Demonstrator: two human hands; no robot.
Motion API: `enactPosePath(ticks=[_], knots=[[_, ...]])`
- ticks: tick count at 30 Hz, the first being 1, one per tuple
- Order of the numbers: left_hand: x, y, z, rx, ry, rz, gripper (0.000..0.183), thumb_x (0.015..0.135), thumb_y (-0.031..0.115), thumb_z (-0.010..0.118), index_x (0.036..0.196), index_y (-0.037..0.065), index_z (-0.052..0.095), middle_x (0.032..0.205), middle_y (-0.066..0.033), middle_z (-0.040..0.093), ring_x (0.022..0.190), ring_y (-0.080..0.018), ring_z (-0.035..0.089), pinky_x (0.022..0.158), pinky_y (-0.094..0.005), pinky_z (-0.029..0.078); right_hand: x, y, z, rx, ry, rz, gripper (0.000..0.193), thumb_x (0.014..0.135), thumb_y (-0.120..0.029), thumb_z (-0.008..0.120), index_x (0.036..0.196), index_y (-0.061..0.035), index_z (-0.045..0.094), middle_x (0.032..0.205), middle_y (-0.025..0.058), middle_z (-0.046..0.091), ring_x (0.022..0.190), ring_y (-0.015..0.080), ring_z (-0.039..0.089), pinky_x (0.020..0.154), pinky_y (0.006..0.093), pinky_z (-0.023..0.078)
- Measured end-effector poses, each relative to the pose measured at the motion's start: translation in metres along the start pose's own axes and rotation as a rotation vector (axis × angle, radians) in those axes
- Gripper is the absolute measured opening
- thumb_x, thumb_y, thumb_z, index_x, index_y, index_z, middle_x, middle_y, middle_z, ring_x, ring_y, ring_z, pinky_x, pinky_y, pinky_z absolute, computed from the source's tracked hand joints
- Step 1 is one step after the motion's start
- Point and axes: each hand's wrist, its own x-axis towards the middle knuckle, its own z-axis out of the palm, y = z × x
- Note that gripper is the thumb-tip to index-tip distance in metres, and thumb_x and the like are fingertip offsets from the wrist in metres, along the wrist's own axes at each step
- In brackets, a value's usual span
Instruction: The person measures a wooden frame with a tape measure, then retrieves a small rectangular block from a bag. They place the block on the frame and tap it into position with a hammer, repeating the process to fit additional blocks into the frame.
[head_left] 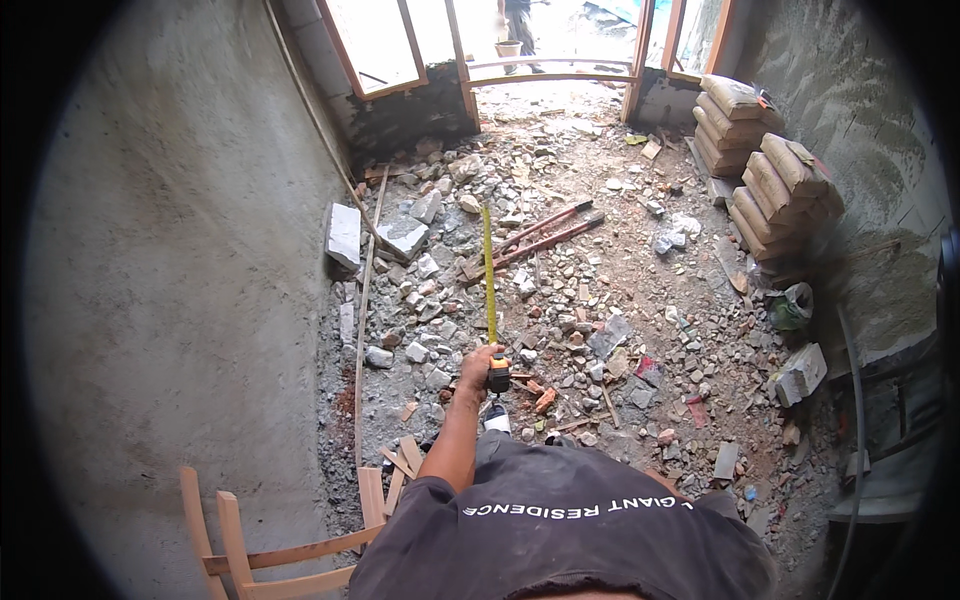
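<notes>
My left hand (pixel 477 370) is closed around a black and orange tape measure (pixel 499 374), low in front of my body. Its yellow blade (pixel 489 270) runs straight out ahead over the rubble. Beside the blade lies a long tool with two red handles and dark grips, like a bolt cutter (pixel 545 242); whether the blade touches it I cannot tell. Below the tape measure a white-and-dark shoe (pixel 496 417) shows. Only a sliver of my right arm (pixel 665 484) appears past my dark shirt (pixel 560 520); the right hand is hidden.
Broken stone and debris (pixel 600 320) cover the ground. Stacked sacks (pixel 775 200) line the right wall, with a pale block (pixel 800 375) nearer. Another block (pixel 343 235) stands by the left wall. Wooden frame pieces (pixel 280 550) are low left. Beyond the doorway (pixel 550 75) stands a person (pixel 518 30).
</notes>
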Motion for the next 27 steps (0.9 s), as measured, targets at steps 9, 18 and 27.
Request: enactPosePath(ticks=[9, 18, 27], knots=[[-0.007, -0.040, 0.030, 0.087, -0.049, -0.008, 0.027, 0.090, 0.023, 0.054, 0.101, -0.001, 0.059, 0.077, -0.0160, 0.065, 0.059, -0.0227, 0.064, 0.053, -0.0321, 0.054, 0.009, 0.022, -0.030, 0.026, -0.038, 0.036, 0.060, 0.072, -0.050, 0.073, 0.093, 0.0050, 0.067, 0.080, 0.0172, 0.066, 0.068, 0.0258, 0.064, 0.056, 0.0403, 0.049], [-0.042, -0.094, -0.031, 0.591, 0.084, 0.136, 0.029, 0.087, 0.031, 0.058, 0.087, 0.004, 0.069, 0.076, -0.0010, 0.064, 0.069, -0.0104, 0.055, 0.064, -0.0277, 0.045, 0.002, 0.014, -0.046, -0.252, -0.039, -0.126, 0.062, 0.069, -0.050, 0.075, 0.083, 0.0101, 0.067, 0.077, 0.0161, 0.066, 0.067, 0.0206, 0.062, 0.058, 0.0368, 0.047], [-0.199, -0.195, -0.092, 0.616, 0.375, -0.098, 0.034, 0.084, 0.032, 0.056, 0.089, 0.001, 0.068, 0.078, -0.0101, 0.067, 0.073, -0.0180, 0.062, 0.067, -0.0320, 0.047, -0.075, -0.070, -0.025, -0.678, -0.357, -0.371, 0.066, 0.072, -0.055, 0.070, 0.098, 0.0056, 0.066, 0.084, 0.0131, 0.065, 0.066, 0.0206, 0.060, 0.059, 0.0358, 0.047]])
